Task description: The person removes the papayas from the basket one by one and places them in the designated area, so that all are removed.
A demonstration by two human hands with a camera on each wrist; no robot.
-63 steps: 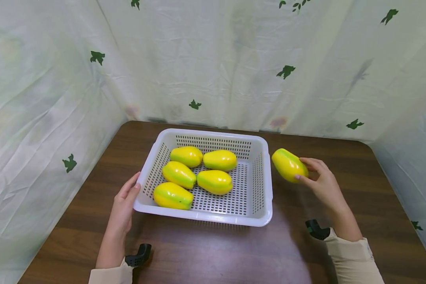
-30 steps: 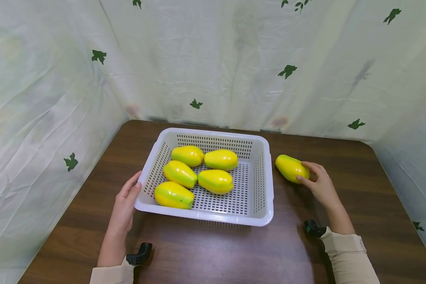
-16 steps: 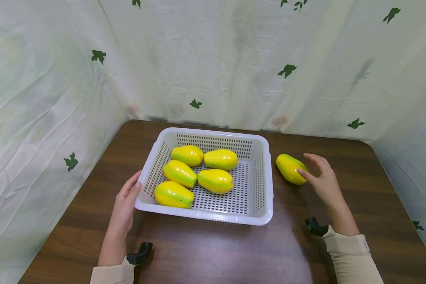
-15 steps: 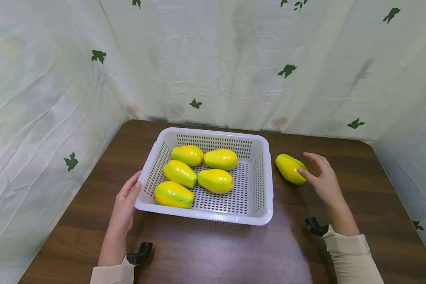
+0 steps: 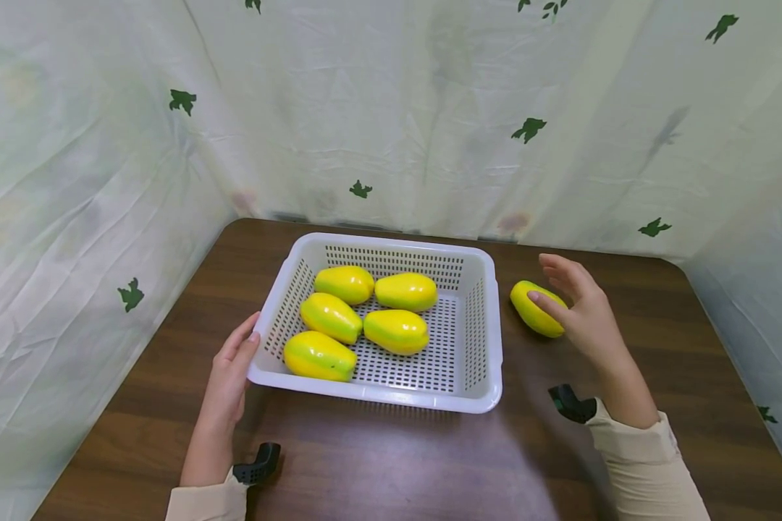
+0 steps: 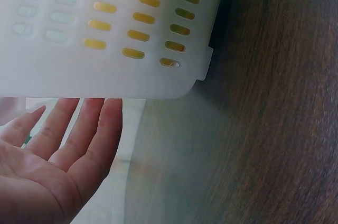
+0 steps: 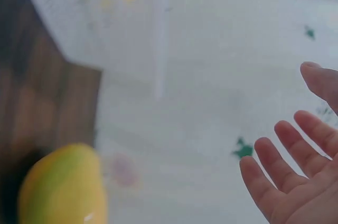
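A white perforated plastic basket [image 5: 378, 396] stands on the table with several yellow-green papayas [image 5: 396, 332] lying in its left and middle parts. At its left rim my left hand [image 5: 226, 373] holds on, thumb on the rim and fingers along the outer wall. In the left wrist view the fingertips of that hand are hidden behind the basket wall [image 6: 95, 76]. A single papaya [image 5: 533, 315] lies on the table to the right of the basket. Above its right side hovers my right hand [image 5: 586, 318], holding nothing, fingers spread from the thumb; in the right wrist view they are apart from the papaya [image 7: 63, 187].
The dark wooden table [image 5: 391, 463] has rounded far corners. Pale curtains [image 5: 430, 130] with green leaf shapes hang behind it and on both sides. Each wrist wears a black device [image 5: 258, 464]. Inside the basket, bare floor shows on the right.
My right hand set the papaya down on the table, let go of it, and rose toward the upper left. The left hand and the basket stay put.
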